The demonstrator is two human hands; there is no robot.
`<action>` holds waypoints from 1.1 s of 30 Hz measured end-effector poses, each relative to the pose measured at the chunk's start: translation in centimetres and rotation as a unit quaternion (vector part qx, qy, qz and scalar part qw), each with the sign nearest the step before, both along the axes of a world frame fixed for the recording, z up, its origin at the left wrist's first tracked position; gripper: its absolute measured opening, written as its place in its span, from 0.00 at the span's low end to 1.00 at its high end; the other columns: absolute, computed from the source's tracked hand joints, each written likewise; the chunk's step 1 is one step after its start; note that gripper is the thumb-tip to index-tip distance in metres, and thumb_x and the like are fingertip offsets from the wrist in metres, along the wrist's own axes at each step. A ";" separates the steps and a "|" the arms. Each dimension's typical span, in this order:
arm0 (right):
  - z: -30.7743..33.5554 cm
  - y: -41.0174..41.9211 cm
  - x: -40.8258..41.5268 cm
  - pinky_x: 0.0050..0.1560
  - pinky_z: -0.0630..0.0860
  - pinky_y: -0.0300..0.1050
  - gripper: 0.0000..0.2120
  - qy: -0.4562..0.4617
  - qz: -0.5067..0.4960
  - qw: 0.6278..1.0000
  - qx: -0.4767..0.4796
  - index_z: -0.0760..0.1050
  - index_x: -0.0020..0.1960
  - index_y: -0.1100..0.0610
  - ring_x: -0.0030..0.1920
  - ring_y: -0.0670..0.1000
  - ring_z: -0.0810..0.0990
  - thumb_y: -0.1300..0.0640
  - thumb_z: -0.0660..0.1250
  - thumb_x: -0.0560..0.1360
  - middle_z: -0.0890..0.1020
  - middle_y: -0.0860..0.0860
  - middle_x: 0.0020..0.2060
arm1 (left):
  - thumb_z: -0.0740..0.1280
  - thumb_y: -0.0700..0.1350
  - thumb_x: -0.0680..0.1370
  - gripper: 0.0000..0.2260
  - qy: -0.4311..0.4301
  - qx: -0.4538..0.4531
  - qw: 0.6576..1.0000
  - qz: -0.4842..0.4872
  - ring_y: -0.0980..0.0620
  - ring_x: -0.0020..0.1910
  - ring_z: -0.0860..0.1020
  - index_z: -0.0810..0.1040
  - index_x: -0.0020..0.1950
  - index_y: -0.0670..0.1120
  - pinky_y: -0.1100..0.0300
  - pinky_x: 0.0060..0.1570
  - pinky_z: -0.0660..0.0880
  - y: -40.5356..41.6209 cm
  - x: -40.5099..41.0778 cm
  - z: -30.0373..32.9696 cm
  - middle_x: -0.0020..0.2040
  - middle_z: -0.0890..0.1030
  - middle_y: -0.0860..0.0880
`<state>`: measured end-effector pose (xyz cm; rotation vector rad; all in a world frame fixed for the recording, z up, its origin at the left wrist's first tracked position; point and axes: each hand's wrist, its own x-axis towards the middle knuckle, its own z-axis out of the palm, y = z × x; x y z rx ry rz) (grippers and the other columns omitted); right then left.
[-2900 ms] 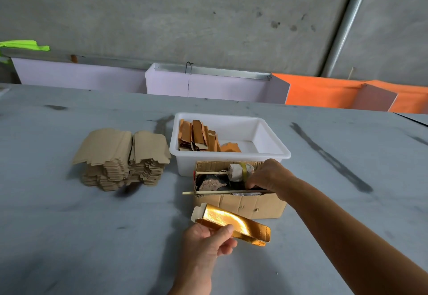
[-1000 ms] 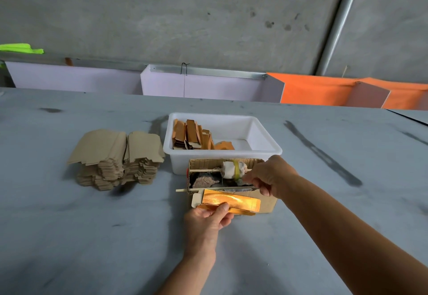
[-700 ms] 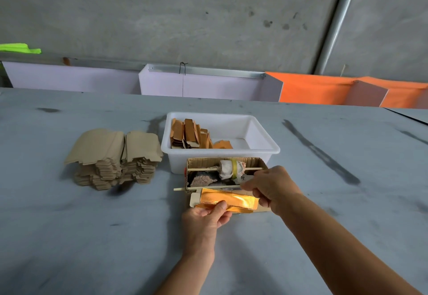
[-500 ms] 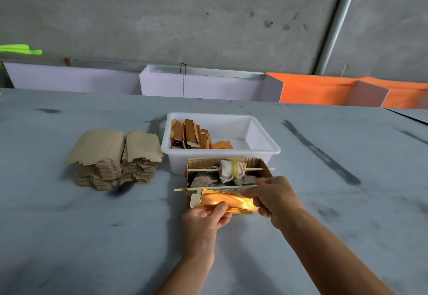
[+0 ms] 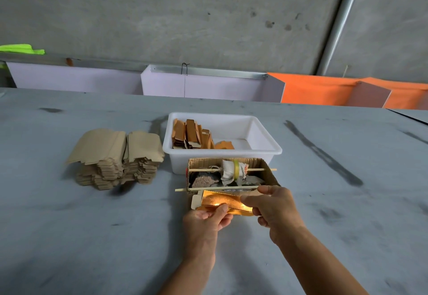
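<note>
Head view. The gold foil carton [image 5: 220,200] spans the gap between the two grips. The left grip [image 5: 206,221] pinches its near edge, and the right grip [image 5: 275,206] curls round its right end. It is probably light, thin, slick and easily creased, so hold it by the folded edges. A cardboard box [image 5: 203,162] lies just beyond.

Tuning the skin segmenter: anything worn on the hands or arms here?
Nothing worn: the left hand and right hand are bare, no gloves, rings or watch in view. The left forearm and right forearm run bare to the frame edge; no sleeves.
</note>
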<state>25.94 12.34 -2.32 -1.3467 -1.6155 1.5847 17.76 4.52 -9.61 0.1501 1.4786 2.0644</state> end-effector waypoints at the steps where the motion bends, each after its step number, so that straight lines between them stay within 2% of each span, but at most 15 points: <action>1: -0.1 0.0 0.0 0.23 0.67 0.36 0.15 0.002 -0.001 1.000 0.003 0.71 0.45 0.57 0.29 0.49 0.72 0.66 0.75 0.67 0.75 0.56 0.34 | 0.73 0.35 0.70 0.03 0.000 -0.001 1.000 0.000 0.48 0.32 0.83 0.80 0.39 0.38 0.64 0.30 0.78 0.0 0.0 0.0 0.32 0.84 0.45; 10: -0.7 0.0 0.2 0.24 0.68 0.38 0.16 0.002 0.000 1.000 0.023 0.71 0.46 0.56 0.30 0.50 0.73 0.64 0.76 0.66 0.76 0.56 0.34 | 0.73 0.34 0.70 0.03 0.001 0.005 1.000 0.004 0.48 0.31 0.83 0.80 0.38 0.38 0.64 0.30 0.77 0.0 0.1 0.1 0.32 0.83 0.43; 15: -1.2 -0.2 0.0 0.26 0.67 0.38 0.17 -0.002 -0.009 0.999 0.052 0.69 0.46 0.54 0.34 0.50 0.74 0.62 0.77 0.67 0.76 0.56 0.37 | 0.73 0.34 0.70 0.03 -0.001 -0.004 1.000 0.004 0.47 0.32 0.83 0.80 0.40 0.39 0.62 0.30 0.78 0.0 0.1 0.2 0.32 0.84 0.45; 21: -2.1 -0.5 -0.1 0.30 0.68 0.39 0.17 0.017 -0.035 0.996 0.079 0.68 0.39 0.50 0.38 0.52 0.76 0.61 0.76 0.67 0.78 0.55 0.39 | 0.73 0.35 0.70 0.05 -0.010 -0.008 1.000 -0.004 0.46 0.34 0.84 0.79 0.43 0.38 0.61 0.32 0.79 -0.1 0.2 0.1 0.34 0.84 0.46; 25: -2.7 -0.5 -0.1 0.33 0.72 0.41 0.13 0.019 -0.045 0.994 0.096 0.72 0.41 0.54 0.39 0.52 0.78 0.61 0.77 0.67 0.79 0.55 0.39 | 0.73 0.35 0.70 0.07 -0.013 -0.012 1.000 -0.005 0.46 0.35 0.84 0.79 0.45 0.36 0.61 0.34 0.80 -0.1 0.3 0.1 0.36 0.85 0.44; 28: -3.0 -0.5 -0.1 0.33 0.72 0.41 0.09 0.019 -0.042 0.994 0.104 0.75 0.38 0.58 0.38 0.52 0.77 0.62 0.76 0.67 0.79 0.55 0.37 | 0.73 0.35 0.70 0.08 -0.016 -0.011 1.000 -0.003 0.46 0.34 0.84 0.79 0.46 0.34 0.61 0.34 0.80 -0.1 0.3 0.2 0.37 0.84 0.42; 33: -3.1 -0.3 0.1 0.28 0.69 0.37 0.08 0.035 -0.037 0.995 0.085 0.75 0.37 0.60 0.34 0.49 0.75 0.65 0.74 0.68 0.78 0.55 0.35 | 0.73 0.35 0.70 0.08 -0.011 -0.014 1.000 -0.006 0.46 0.34 0.84 0.79 0.46 0.34 0.61 0.34 0.80 -0.1 0.3 0.3 0.38 0.84 0.41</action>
